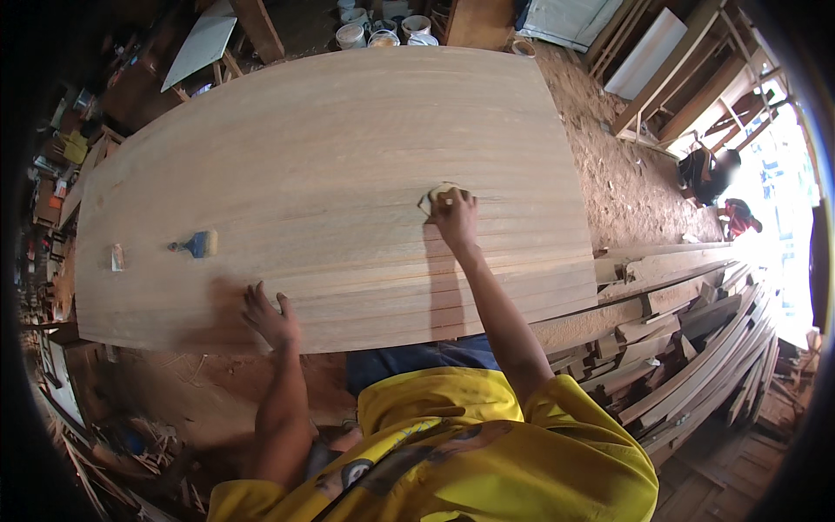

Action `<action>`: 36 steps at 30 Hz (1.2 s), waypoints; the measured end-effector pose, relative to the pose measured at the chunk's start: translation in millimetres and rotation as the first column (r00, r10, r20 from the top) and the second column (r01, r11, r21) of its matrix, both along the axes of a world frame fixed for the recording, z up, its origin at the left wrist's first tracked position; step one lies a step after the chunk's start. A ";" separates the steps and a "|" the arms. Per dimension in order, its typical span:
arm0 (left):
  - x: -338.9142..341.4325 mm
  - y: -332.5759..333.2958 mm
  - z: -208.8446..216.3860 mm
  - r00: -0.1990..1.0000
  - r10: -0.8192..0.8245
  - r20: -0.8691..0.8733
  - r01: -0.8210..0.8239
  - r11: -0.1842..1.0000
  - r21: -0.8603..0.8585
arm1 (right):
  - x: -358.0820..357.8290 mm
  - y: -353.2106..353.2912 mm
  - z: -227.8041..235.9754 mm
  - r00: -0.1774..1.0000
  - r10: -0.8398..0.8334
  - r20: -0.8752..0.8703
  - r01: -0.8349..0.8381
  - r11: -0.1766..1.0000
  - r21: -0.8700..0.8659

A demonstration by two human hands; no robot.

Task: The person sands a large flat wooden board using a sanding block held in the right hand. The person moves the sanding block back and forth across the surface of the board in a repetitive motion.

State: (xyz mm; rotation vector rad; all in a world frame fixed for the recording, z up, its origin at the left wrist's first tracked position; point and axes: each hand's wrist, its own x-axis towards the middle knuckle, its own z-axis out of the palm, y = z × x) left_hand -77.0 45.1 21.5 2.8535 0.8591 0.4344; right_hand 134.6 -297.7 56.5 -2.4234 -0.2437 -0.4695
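Observation:
A large pale wooden panel (pixel 348 148) lies flat in front of me. My right hand (pixel 457 217) is closed on a folded piece of sandpaper (pixel 430 202), pressed to the panel right of its middle. The sandpaper is pale with a dark edge and is partly hidden under my fingers. Over the panel's near edge, my left hand (pixel 271 320) has its fingers spread and holds nothing. Whether its fingertips touch the wood, I cannot tell. Left of centre on the panel lies a wide paintbrush (pixel 200 245) with blue on it. Farther left is a small pale packet (pixel 117 257).
Stacked planks and offcuts (pixel 661 339) fill the floor at the right, close to the panel's corner. Several buckets (pixel 350 36) stand beyond the far edge. Two people (pixel 709 174) are low down by the bright opening at the right. Wooden frames (pixel 696 78) lean at the back right.

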 end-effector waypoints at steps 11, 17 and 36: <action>-5.7 -5.9 4.5 1.000 0.024 0.014 -0.023 0.997 -0.070 | -52.8 -40.3 5.3 0.962 0.274 -0.015 -0.274 0.952 -0.140; 1.6 -8.0 9.7 1.000 -0.004 0.013 0.004 1.000 -0.008 | -0.1 -5.9 6.3 0.999 -0.025 -0.037 0.022 0.996 -0.091; 4.4 -3.8 2.4 1.000 0.015 0.000 -0.015 1.000 -0.006 | -17.8 -1.8 12.3 0.994 -0.004 -0.112 -0.009 0.994 -0.113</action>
